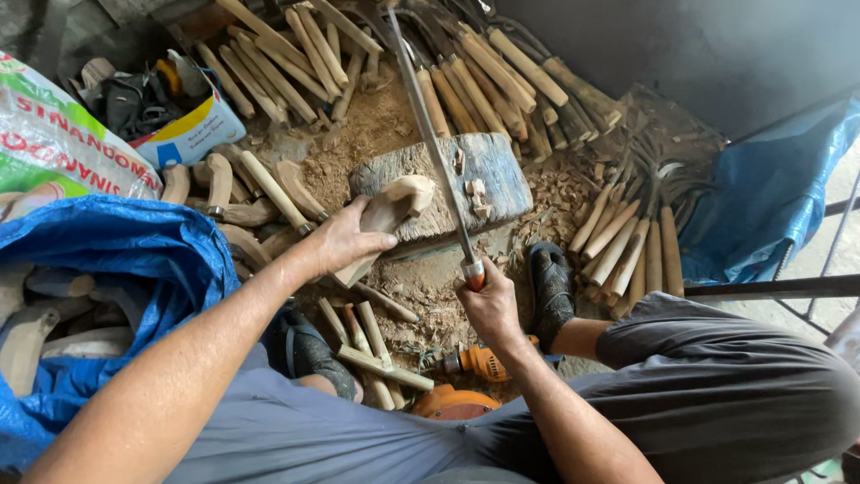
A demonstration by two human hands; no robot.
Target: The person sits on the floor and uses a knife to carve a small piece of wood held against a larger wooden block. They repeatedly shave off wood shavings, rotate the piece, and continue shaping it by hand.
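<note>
1. A curved wooden handle blank point(387, 215) is gripped by the left hand point(345, 240) on the chopping block point(493, 175).
2. A long blade point(430, 134), slanting toward 11 o'clock, is clasped by the right hand point(488, 305).

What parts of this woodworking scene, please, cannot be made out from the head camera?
- Far end of the long blade held by the right hand: lost among the stacked handles.
- Lower end of the wooden piece: covered by the left hand.
- Orange power tool: partly behind the right forearm.
- Blue bag: contents mostly hidden by its folds.
</note>
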